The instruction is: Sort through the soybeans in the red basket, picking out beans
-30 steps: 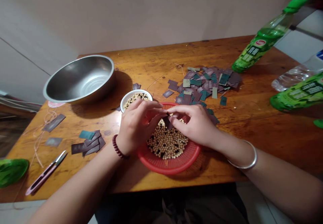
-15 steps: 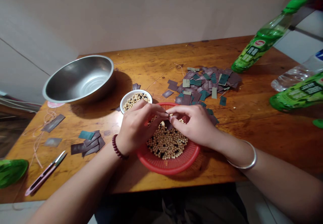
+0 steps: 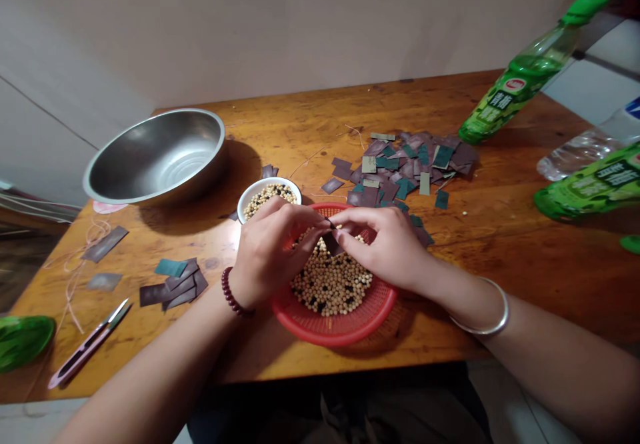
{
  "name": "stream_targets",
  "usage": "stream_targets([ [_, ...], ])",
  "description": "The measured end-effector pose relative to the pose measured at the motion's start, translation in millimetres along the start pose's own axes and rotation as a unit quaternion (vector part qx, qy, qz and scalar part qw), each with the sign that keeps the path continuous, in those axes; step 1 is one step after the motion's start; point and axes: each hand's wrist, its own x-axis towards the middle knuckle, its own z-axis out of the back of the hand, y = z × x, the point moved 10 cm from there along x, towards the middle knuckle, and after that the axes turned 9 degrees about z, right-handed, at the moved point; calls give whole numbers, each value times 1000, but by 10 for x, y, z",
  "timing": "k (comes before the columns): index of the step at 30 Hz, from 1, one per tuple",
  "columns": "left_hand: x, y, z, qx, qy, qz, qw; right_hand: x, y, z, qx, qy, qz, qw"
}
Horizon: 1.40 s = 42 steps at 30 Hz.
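Note:
My left hand [image 3: 273,247] and my right hand [image 3: 380,241] meet over a red plastic basket [image 3: 334,334]. Between their pinched fingertips is a small dark brown rectangular piece [image 3: 334,244], like leather or cloth, partly covered by the fingers. Pale round beads [image 3: 333,281], mixed with some black ones, fill the bottom of the basket below. Just behind my left hand a white bowl [image 3: 242,205] holds more pale and black beads. A heap of brown, green and grey rectangular pieces [image 3: 400,164] lies behind my right hand.
A steel basin [image 3: 155,157] stands at the back left. Snips with pink handles [image 3: 90,347], loose thread [image 3: 75,297] and a small stack of brown pieces [image 3: 175,287] lie on the left. Green bottles [image 3: 520,91] and a clear bottle [image 3: 580,151] occupy the right side.
My fingertips have shifted slightly, and a bit more of the dark brown piece shows beneath them. Everything else stays in place.

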Motion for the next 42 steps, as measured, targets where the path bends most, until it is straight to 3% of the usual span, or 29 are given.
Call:
stream_targets([
  [17,1,12,-27,16,13,12,1000,1,-7,13,10,-7,-6,1000],
  [27,-9,38,59,34,-41,31,998,-2,-2,15,0,-7,-3,1000],
  [42,7,22,34,29,-16,18,999,-2,-11,8,-2,1,-10,1000],
])
